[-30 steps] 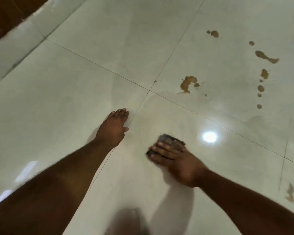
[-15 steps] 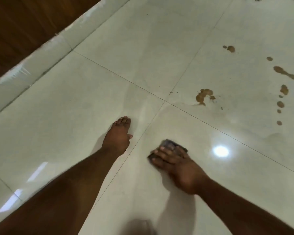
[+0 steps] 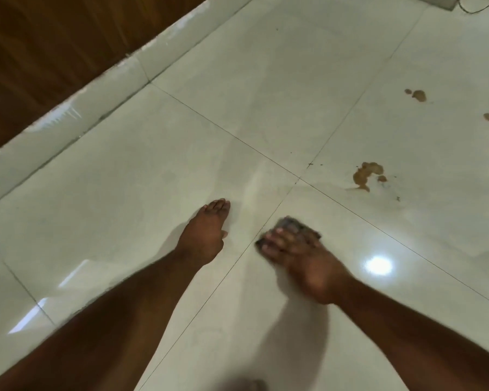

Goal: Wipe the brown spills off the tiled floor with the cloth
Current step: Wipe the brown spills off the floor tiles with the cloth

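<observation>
Two hands are down on my tiled floor [image 3: 158, 170]: left hand [image 3: 205, 235] flat, fingers straight; right hand [image 3: 302, 261] pressing the dark cloth [image 3: 294, 225], fingers seemingly straight, though blurred. Brown spills [image 3: 366, 174] lie well beyond the cloth, to its right.

Right hand [image 3: 308, 261] flat on cloth [image 3: 297, 225]

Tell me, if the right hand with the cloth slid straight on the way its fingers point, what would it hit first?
The right hand presses the cloth with fingers aimed up-left. Going that way it would probably cross the grout line first, then bare tile; the left hand sits just beside that path. The brown spill lies off to the right.
</observation>
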